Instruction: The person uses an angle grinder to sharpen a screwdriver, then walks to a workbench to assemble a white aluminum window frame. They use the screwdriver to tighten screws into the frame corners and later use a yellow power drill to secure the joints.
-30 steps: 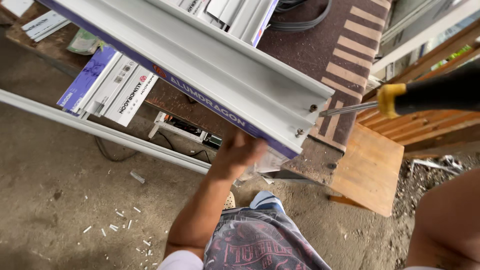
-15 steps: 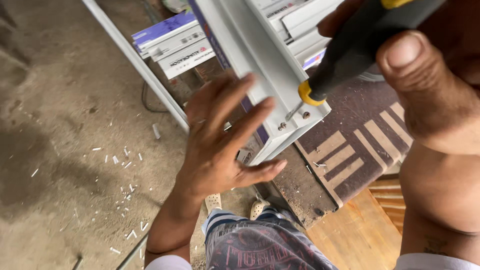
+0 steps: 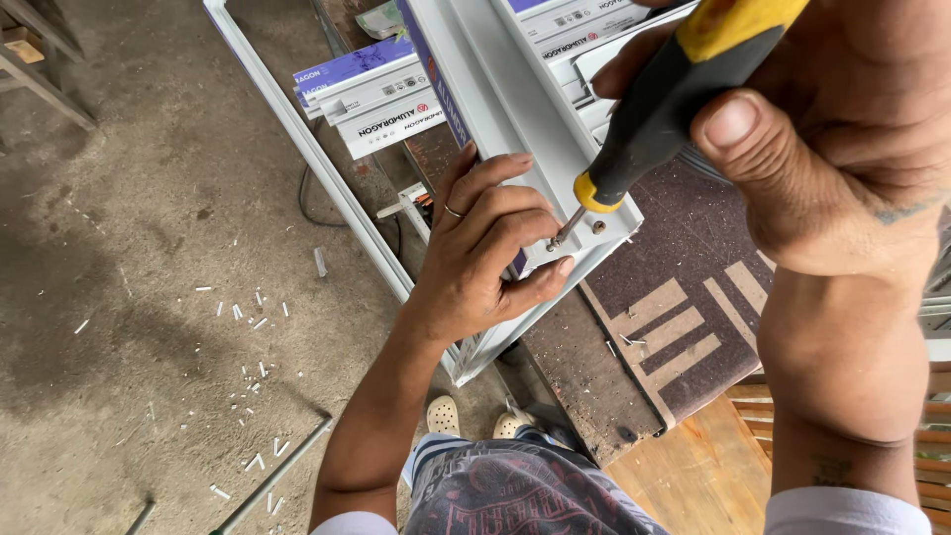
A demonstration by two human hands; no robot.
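While the left hand (image 3: 485, 253) grips the white metal frame (image 3: 515, 119) at centre frame, the right hand (image 3: 822, 149) clenches a screwdriver (image 3: 664, 109), tip on a screw (image 3: 551, 244) at the frame's end.

The left hand (image 3: 485, 253) grips the frame profile's (image 3: 515, 119) end, the screwdriver (image 3: 659, 119) in the right hand (image 3: 822, 149) at its two o'clock, boxed profiles (image 3: 381, 94) at eleven o'clock.

White offcuts (image 3: 253, 322) litter the concrete floor (image 3: 129, 248) near boxed profiles (image 3: 381, 99).
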